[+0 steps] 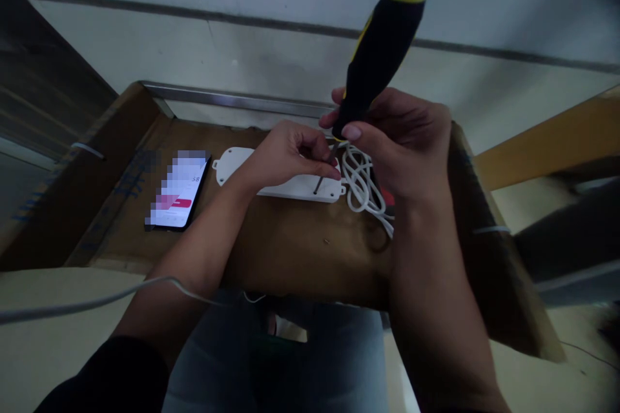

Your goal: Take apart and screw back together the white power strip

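Power strip [300, 190]: white, lying flat on a cardboard box [290, 251], the screwdriver's tip meeting its face near the right end.
Risk: the shaft leans, so the tip could skid and scratch the plastic if pushed at that slant; the loose coil could also tug the strip sideways.
Right hand [402, 148]: closed firmly around the base of a black-and-yellow screwdriver [382, 58].
Left hand [290, 155]: fingers half curled, tips just beside the shaft — whether they grip it, I cannot tell.
Nearby: a white cable [358, 181] coiled by the strip, a phone [179, 190] with a blurred screen, a small metal speck [326, 241].
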### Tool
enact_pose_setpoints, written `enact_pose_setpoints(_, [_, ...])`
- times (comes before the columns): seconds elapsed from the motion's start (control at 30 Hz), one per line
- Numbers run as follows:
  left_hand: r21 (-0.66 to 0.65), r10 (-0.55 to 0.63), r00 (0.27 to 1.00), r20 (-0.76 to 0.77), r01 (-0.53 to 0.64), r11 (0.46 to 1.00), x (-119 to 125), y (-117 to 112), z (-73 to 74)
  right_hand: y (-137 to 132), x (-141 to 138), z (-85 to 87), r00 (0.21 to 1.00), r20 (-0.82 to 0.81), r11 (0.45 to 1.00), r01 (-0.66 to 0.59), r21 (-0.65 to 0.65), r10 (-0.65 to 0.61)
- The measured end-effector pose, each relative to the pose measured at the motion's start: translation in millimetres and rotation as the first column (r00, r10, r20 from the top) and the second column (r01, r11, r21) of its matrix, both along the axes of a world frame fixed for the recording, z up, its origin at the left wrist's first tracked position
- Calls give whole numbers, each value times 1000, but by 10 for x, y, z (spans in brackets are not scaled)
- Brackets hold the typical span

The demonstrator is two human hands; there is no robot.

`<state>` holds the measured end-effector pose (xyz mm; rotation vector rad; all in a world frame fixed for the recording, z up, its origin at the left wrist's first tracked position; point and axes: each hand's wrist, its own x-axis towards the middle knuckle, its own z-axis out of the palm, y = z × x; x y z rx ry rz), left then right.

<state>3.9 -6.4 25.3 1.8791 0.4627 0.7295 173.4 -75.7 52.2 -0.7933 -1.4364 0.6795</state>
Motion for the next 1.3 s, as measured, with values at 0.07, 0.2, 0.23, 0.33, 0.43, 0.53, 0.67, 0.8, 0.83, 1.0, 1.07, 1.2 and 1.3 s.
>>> enact_pose_setpoints(0.07, [-1, 1, 1000, 8, -1, 1000, 17, -11, -17, 28, -6, -6, 1000, -12, 999, 6, 41, -5])
enact_pose_setpoints(0.2, [27, 20, 1000, 5, -20, 999, 28, -27, -27, 85, -17, -28, 990, -29, 986, 143, 82, -141])
enact_pose_setpoints(0.23, [29, 16, 1000, 8, -16, 999, 19, -22, -20, 87, -13, -32, 986, -26, 984, 164, 72, -163])
enact_pose_setpoints(0.33, [-14, -109, 994, -19, 109, 994, -40, 13, 28, 59, 12, -34, 992, -14, 992, 127, 26, -127])
enact_pose_setpoints(0.43, [-75, -242, 970, -34, 239, 968, -103, 43, 88, 19, 33, -29, 1000, 0, 1000, -10, 5, 10])
enact_pose_setpoints(0.53, [-106, -226, 974, -21, 222, 969, -116, 39, 113, 18, 17, -24, 998, 33, 999, -51, -7, 51])
enact_pose_setpoints(0.67, [-112, -157, 987, 16, 158, 981, -72, 17, 75, 75, -23, -27, 998, 4, 997, 66, 41, -66])
enact_pose_setpoints(0.8, [-87, -87, 996, 36, 90, 992, -40, 26, 19, 83, 2, -35, 994, 25, 994, 108, 21, -109])
enact_pose_setpoints(0.83, [-90, -75, 996, 45, 79, 993, -37, 31, 9, 72, 16, -35, 997, 34, 997, 76, 2, -76])
enact_pose_setpoints(1.0, [-88, -57, 996, 64, 63, 994, -17, 26, -1, 33, 23, -26, 997, 3, 997, -78, -15, 78])
enact_pose_setpoints(1.07, [-77, -44, 998, 41, 47, 996, -7, 12, 4, 56, -3, -25, 998, -34, 999, -43, 33, 45])
enact_pose_setpoints(1.2, [-39, -17, 1000, 21, 18, 999, 3, 1, 12, 103, -6, -40, 997, -50, 998, 57, 25, -55])
enact_pose_setpoints(1.3, [-42, -45, 998, 50, 47, 998, -17, 10, 26, 75, 45, -56, 1000, -15, 999, 23, -39, -24])
